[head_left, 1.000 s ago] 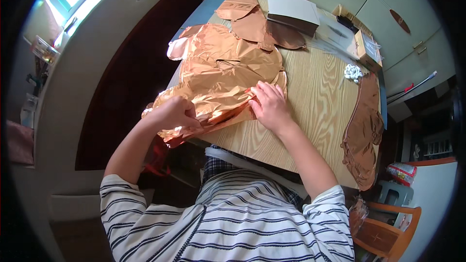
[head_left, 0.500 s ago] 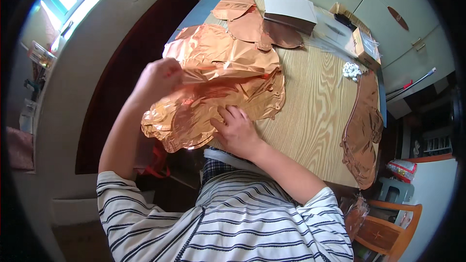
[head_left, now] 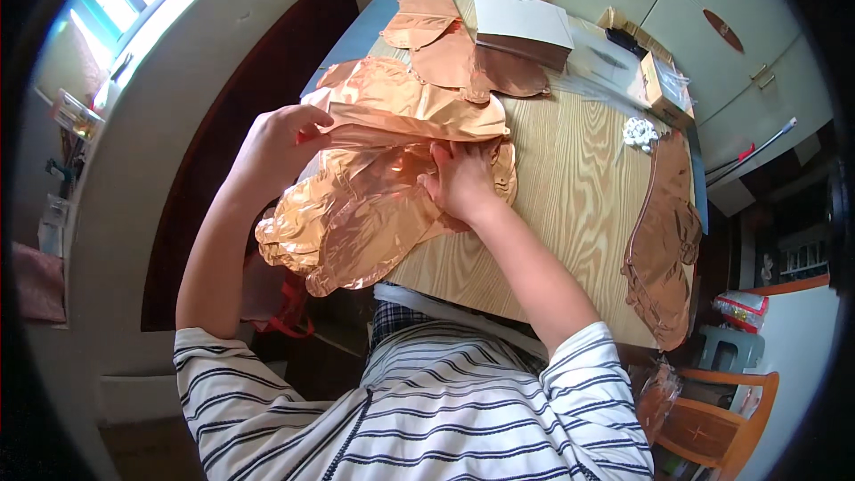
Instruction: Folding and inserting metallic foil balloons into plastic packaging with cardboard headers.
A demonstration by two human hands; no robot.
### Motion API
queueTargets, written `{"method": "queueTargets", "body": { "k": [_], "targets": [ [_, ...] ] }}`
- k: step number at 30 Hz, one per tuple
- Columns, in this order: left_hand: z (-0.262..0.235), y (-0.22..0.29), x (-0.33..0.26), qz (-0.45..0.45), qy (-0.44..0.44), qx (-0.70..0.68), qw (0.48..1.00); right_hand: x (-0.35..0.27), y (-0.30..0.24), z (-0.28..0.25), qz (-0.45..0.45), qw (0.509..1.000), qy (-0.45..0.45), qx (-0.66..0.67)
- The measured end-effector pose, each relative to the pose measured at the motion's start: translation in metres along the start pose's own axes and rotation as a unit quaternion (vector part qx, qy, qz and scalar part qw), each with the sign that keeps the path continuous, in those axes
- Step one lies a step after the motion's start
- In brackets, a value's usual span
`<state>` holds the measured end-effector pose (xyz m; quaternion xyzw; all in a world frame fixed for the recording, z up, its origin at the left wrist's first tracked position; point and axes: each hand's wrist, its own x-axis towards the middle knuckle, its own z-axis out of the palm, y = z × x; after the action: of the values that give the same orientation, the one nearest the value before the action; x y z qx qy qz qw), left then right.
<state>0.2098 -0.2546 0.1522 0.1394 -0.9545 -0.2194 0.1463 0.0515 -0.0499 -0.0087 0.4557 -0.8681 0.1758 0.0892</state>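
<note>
Simply fingers (head_left: 443,160) on crinkled copper foil (head_left: 370,223), small carton (head_left: 657,89), unreadably marked.

From the right hand (head_left: 463,183), a hand could pass at 3 o'clock across the wood-grain worktop (head_left: 570,196), short of the folded brown foil balloon (head_left: 661,245) at 4. The raised copper-coloured foil balloon (head_left: 356,218) blocks 10 to 12 o'clock; a white-topped box (head_left: 524,22) stands at 1, a carton (head_left: 661,93) at 2.

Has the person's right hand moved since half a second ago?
Yes: the right hand is now farther from the near edge of the table, and a little to the right.
</note>
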Motion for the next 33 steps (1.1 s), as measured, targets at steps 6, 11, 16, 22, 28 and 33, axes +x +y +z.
{"method": "queueTargets", "body": {
  "k": [6, 11, 16, 22, 28, 33],
  "targets": [
    [-0.030, -0.002, 0.003, 0.038, 0.025, 0.098, 0.994, 0.008, 0.003, -0.002, 0.093, 0.992, -0.077, -0.040],
    [-0.094, -0.009, 0.009, -0.047, 0.242, 0.144, 0.958, 0.019, 0.007, -0.016, 0.142, 0.980, -0.127, -0.055],
    [-0.124, 0.011, -0.042, -0.114, 0.357, 0.272, 0.886, 0.030, -0.002, -0.009, 0.141, 0.978, -0.148, -0.040],
    [-0.036, 0.083, -0.083, 0.198, 0.234, 0.061, 0.950, 0.026, 0.013, -0.011, 0.138, 0.977, -0.146, -0.067],
    [0.085, 0.100, -0.080, 0.271, 0.000, -0.005, 0.963, 0.010, 0.066, -0.025, 0.285, 0.749, -0.059, 0.595],
    [0.191, 0.113, -0.083, 0.291, -0.041, -0.057, 0.954, -0.074, 0.067, -0.105, 0.273, 0.674, -0.135, 0.673]
  ]
}}
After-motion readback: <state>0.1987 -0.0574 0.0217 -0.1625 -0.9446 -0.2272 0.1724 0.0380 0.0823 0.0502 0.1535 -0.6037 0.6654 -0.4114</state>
